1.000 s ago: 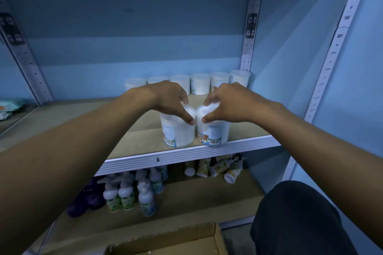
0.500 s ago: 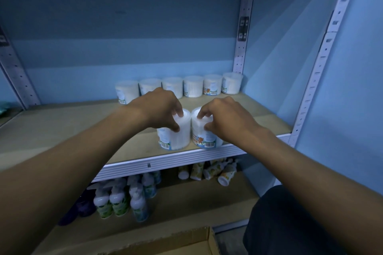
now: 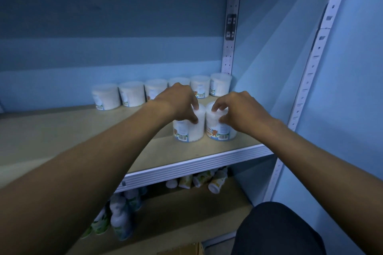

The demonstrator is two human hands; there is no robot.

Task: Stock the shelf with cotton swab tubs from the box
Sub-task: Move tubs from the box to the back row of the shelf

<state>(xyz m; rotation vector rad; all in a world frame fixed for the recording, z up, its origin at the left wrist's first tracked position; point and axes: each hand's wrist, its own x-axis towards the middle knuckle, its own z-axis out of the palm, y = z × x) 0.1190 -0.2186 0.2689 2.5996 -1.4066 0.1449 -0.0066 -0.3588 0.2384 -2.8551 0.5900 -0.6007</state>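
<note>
Deeper on shelf (image 3: 62, 130), both tubs (image 3: 189, 130), hands (image 3: 178, 103) gripping

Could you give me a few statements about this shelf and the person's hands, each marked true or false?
1. The left hand and the right hand each grip one tub. True.
2. The left tub and the right tub lie on their sides. False: both stand upright, side by side on the shelf.
3. A row of tubs stands along the back wall. True.
4. The two held tubs are stacked on the back row. False: they stand on the shelf board in front of it, towards the front edge.
5. The lower shelf holds bottles. True.
</note>
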